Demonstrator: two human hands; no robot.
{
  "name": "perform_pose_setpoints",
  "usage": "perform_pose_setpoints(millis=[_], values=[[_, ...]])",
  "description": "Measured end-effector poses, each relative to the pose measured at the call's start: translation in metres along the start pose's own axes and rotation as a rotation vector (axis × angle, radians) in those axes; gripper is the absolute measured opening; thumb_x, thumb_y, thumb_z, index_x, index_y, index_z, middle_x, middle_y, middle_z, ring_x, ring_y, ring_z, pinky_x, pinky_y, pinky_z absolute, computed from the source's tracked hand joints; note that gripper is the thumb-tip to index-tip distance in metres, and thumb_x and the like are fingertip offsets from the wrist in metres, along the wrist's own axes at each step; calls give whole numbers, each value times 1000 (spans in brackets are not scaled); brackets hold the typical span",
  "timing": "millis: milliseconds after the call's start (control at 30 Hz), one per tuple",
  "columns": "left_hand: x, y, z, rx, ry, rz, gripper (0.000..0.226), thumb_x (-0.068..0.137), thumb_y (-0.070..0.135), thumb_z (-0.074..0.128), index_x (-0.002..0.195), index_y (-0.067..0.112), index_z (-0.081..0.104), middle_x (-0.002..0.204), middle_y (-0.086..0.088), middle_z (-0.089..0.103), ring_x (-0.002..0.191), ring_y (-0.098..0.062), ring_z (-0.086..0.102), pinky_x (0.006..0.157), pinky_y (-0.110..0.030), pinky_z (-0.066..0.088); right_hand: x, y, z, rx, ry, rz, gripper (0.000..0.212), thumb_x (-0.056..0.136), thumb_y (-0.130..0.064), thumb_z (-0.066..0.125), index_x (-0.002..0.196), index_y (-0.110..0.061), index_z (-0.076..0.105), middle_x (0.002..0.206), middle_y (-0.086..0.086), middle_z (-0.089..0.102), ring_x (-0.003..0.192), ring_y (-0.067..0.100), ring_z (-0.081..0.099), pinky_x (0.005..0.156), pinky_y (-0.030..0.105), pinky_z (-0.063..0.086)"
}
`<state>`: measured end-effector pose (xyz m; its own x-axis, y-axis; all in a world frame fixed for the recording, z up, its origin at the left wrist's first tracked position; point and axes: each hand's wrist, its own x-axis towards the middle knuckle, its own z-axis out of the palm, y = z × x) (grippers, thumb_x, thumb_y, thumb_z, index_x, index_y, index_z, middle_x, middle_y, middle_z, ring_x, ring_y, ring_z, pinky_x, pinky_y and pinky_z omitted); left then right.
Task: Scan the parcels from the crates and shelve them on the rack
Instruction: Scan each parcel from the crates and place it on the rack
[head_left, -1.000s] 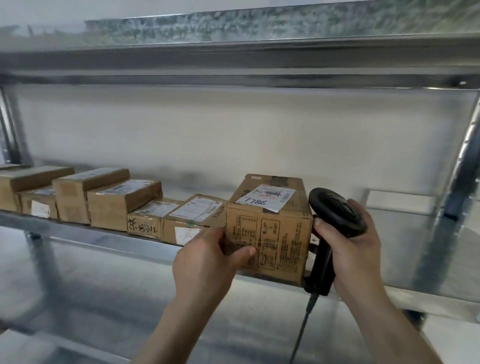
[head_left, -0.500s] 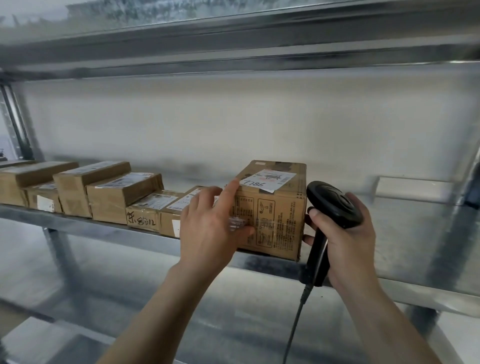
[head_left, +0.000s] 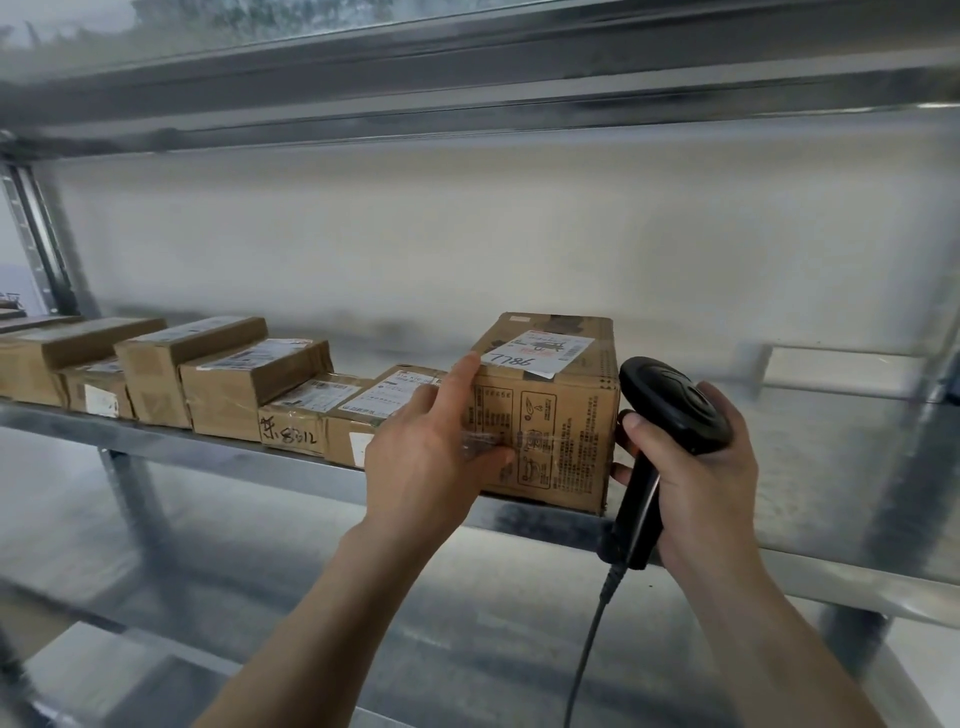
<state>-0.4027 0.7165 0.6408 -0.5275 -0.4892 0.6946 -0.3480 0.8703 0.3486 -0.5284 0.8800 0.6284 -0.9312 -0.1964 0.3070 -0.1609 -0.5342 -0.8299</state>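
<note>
parcel (head_left: 550, 415) at shelf (head_left: 218, 452) edge, bare shelf rightward

Parcel (head_left: 550, 415) sits on metal shelf (head_left: 208, 457), label marked 7786 on top. Left hand (head_left: 431, 452) on its left front corner, index finger up along the top edge, thumb on the taped front. Right hand (head_left: 696, 467) grips black scanner (head_left: 670, 410) just right of the parcel, cable hanging down. Row of smaller boxes (head_left: 228, 379) lines the shelf to the left, nearest touching the parcel.

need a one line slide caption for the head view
Left hand steadies a tall cardboard box at the end of a row on the metal shelf; right hand grips a black scanner.
</note>
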Motion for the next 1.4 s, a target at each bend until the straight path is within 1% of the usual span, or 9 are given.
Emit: perform_pose_setpoints(millis=[167,367,533,667,867,967,1133,1300,1400], values=[[-4,-3,-2,-2,17,36,99,72,51,86,152,35,31,119,-1,65,93,-28,66,68,-35,52,-11,-7,-6,-22,14,-29,66,85,-1,79,132,-36,50,126,1,66,109,31,71,77,46,64],[-27,-13,-9,7,92,71,96,68,44,89,149,24,41,124,-4,64,106,-28,62,73,-34,47,-44,-15,-16,-89,14,-128,75,82,-2,81,142,-32,47,123,4,68,95,35,73,73,48,65],[-49,-40,-21,51,3,30,101,68,54,87,151,29,35,140,-4,53,125,-27,50,94,-44,50,-81,-8,-7,-170,-54,-166,77,79,2,81,129,-47,50,127,5,67,95,26,75,66,37,65],[-64,-71,-41,99,-34,7,97,67,61,84,148,29,42,148,-8,46,134,-31,44,100,-53,50,-114,6,14,-258,-140,-174,81,75,4,84,130,-45,51,118,-14,67,98,23,73,64,38,65],[-99,-137,-96,194,-111,-73,96,71,74,72,152,34,37,163,-7,28,151,-35,23,115,-58,34,-173,32,71,-330,-263,-148,85,66,-33,93,138,-48,50,131,-19,61,124,25,62,99,64,51],[-125,-187,-135,231,-159,-145,97,75,75,67,155,35,31,167,-6,16,154,-34,11,119,-57,25,-209,52,106,-321,-336,-86,86,66,-31,95,138,-49,50,129,-20,62,120,30,64,101,65,50],[-180,-280,-207,323,-182,-242,98,75,76,66,156,32,32,166,-10,17,153,-38,11,118,-56,26,-269,90,176,-311,-435,2,88,66,-25,95,136,-53,49,127,-13,64,112,41,65,100,64,51],[-223,-359,-273,425,-165,-382,98,71,82,59,153,33,35,164,-10,21,151,-37,16,116,-54,31,-326,120,252,-261,-571,67,86,59,-32,91,130,-58,49,122,-3,67,107,43,67,84,51,60],[-244,-397,-307,443,-149,-480,95,73,78,62,152,34,34,164,-9,19,152,-36,13,118,-54,26,-354,141,290,-210,-655,100,81,63,-20,91,121,-62,53,121,2,70,101,33,70,67,33,58]])
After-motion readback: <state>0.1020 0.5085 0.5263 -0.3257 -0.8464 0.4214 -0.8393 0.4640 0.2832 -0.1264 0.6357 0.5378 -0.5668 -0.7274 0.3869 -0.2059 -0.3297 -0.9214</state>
